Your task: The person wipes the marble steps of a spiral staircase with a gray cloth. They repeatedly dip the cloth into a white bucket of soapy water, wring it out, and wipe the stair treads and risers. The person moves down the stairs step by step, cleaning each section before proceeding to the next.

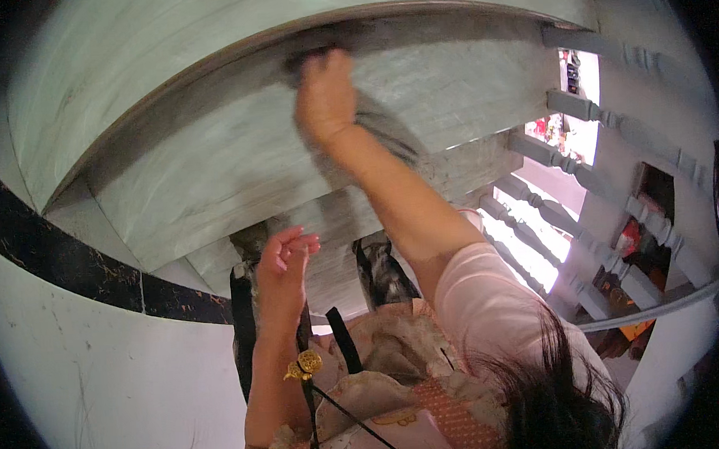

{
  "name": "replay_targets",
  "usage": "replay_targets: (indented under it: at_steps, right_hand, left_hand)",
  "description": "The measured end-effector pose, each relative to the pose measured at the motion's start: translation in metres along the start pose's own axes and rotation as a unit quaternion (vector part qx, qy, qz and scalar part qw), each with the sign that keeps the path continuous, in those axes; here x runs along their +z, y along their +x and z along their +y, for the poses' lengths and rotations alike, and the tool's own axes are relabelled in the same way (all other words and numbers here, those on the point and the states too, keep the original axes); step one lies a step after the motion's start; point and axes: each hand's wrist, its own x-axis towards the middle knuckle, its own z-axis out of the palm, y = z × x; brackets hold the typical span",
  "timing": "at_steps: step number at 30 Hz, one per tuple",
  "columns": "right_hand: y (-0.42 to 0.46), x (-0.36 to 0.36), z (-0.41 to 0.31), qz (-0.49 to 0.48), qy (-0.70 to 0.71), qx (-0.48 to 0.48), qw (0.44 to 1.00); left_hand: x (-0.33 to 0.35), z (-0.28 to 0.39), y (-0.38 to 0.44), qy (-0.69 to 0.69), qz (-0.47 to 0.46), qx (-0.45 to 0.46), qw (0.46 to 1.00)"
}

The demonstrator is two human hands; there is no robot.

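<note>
My right hand (327, 98) reaches forward over a pale grey marble stair tread (198, 166), close under the nosing of the step above. It is blurred, with its fingers bent around a dark item (297, 62), possibly a cloth, mostly hidden by the hand and shadow. My left hand (282, 256) hangs lower, in front of my body, above the nearer steps. Its fingers are loosely curled, the thumb is apart, and nothing shows in it.
Grey turned balusters (629, 125) line the stairs on the right, with bright gaps between them. A black marble skirting (93, 263) follows the white wall (130, 383) on the left. A patterned apron (396, 350) and a black cord with a gold ornament (309, 361) hang at my front.
</note>
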Motion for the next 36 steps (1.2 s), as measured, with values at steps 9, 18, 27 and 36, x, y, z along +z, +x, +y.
replay_targets:
  at_steps: [9, 18, 27, 36]
  right_hand:
    - [-0.015, -0.137, 0.021, -0.307, 0.423, 0.173, 0.835]
    - [-0.038, -0.205, 0.035, -0.085, 0.644, 0.148, 0.746]
    - [-0.125, -0.152, 0.061, -0.398, 0.479, 0.387, 0.68]
    - [-0.117, -0.226, 0.079, -0.451, 0.512, 0.132, 0.719]
  left_hand:
    - [0.035, 0.006, 0.02, 0.129, 0.07, 0.085, 0.985]
    - [0.067, 0.008, 0.028, 0.239, -0.207, -0.048, 0.947]
    - [0.091, 0.053, 0.012, 0.284, -0.391, -0.087, 0.871]
    - [0.084, 0.064, 0.014, -0.013, -0.337, -0.145, 0.93]
